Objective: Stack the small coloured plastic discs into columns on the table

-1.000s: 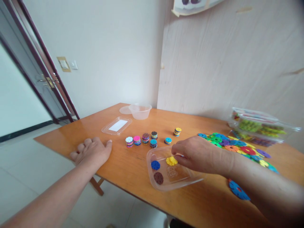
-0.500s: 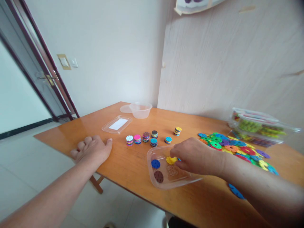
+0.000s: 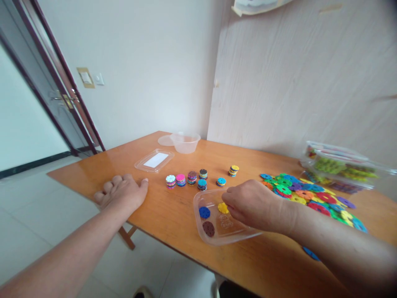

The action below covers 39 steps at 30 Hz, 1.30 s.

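Note:
My right hand (image 3: 254, 205) reaches into a clear plastic tray (image 3: 214, 240) near the table's front edge, fingers curled and pinched at a yellow flower-shaped disc (image 3: 222, 207). A blue disc (image 3: 204, 212) and a brown disc (image 3: 208, 228) lie in the tray to its left. My left hand (image 3: 122, 194) rests on the wooden table (image 3: 173, 215) with fingers curled under and thumb stretched out, holding nothing. Several small stacks of coloured discs (image 3: 190, 179) stand in a row between the two hands.
A loose heap of coloured discs (image 3: 307, 194) spreads at the right, with a clear box of more pieces (image 3: 339, 167) behind it. A clear lid (image 3: 154, 161) and a clear bowl (image 3: 185, 143) sit at the back left. One blue disc (image 3: 310, 253) lies under my right forearm.
My right hand has sunk a little deeper into the tray and closed over the yellow disc. The left hand has stayed put; the view shifted slightly.

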Motion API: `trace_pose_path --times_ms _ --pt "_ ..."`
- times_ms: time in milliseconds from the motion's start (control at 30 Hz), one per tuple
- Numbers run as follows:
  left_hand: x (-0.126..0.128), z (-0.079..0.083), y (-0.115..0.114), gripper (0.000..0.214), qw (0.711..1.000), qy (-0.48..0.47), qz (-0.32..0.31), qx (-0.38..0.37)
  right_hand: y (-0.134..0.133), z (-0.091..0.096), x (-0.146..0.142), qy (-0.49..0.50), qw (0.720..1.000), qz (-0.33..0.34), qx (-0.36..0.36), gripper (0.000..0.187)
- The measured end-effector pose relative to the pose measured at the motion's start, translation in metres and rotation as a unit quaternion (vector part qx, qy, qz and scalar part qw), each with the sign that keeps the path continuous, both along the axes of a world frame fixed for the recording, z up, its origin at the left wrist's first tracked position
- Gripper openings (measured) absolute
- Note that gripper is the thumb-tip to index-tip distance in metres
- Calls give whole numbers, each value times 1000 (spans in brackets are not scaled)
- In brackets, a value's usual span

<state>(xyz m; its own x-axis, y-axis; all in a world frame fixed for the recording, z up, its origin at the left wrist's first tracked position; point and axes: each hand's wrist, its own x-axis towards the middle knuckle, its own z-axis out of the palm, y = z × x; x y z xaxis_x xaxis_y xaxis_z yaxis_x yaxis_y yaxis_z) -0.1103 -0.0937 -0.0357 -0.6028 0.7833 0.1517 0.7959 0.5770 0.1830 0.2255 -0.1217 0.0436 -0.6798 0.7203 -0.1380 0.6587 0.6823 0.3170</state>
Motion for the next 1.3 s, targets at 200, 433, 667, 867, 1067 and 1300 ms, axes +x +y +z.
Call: trace_pose_path --times_ms 200,433,667,867,1067,1300 --pt "1 0 -1 75 1000 3 0 4 -2 -5 2 30 999 28 31 17" --pt "0 -3 0 75 1000 3 0 10 -6 6 -1 35 998 2 -45 21" --pt "-3 -6 2 77 1000 8 2 5 -1 15 -1 66 995 -4 -80 30" --pt "-3 -5 2 75 1000 10 -1 3 2 12 -6 52 994 22 -97 36" --pt "-2 -3 1 74 1000 8 -1 3 6 7 -1 56 994 23 -88 41" --pt "0 -1 0 74 1000 4 -2 0 5 14 4 63 995 -13 -80 38"
